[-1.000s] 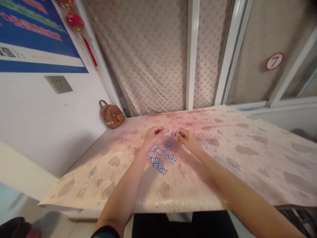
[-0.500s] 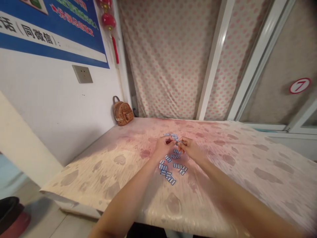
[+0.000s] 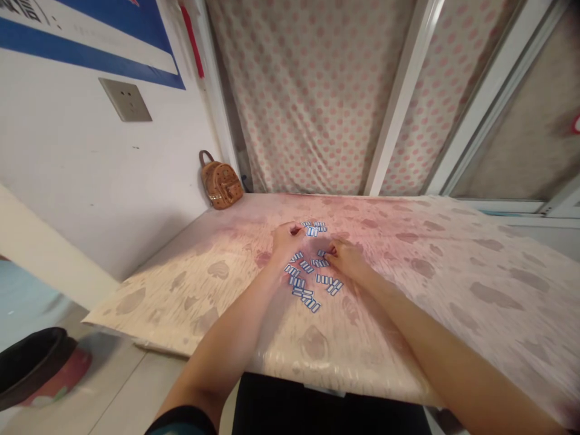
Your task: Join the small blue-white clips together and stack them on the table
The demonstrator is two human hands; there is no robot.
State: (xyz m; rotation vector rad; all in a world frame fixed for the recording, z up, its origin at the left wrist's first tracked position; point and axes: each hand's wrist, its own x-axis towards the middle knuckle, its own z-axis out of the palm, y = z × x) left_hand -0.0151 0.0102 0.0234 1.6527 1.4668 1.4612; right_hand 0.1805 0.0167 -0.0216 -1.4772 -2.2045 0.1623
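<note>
My left hand (image 3: 286,237) is over the far part of the pile, thumb and forefinger pinched on a small flat blue-edged white piece (image 3: 312,231). My right hand (image 3: 348,258) is lower and to the right, its fingers bent together. Its fingertips meet the end of another blue-and-white piece (image 3: 322,254) at the tabletop. Nearer me lie several more such pieces (image 3: 296,282), some overlapping, with a striped look. A few others (image 3: 320,225) lie just beyond my left hand.
A patterned cloth (image 3: 217,326) covers the table. At the back left corner a small brown backpack (image 3: 222,183) leans by the wall. A dotted curtain (image 3: 312,96) hangs behind the table. On the floor at left stands a dark-rimmed pot (image 3: 40,368).
My hands, together before, are now apart. The left keeps a piece and has shifted left; the right has dropped toward the pieces on the table. The view has tilted down.
</note>
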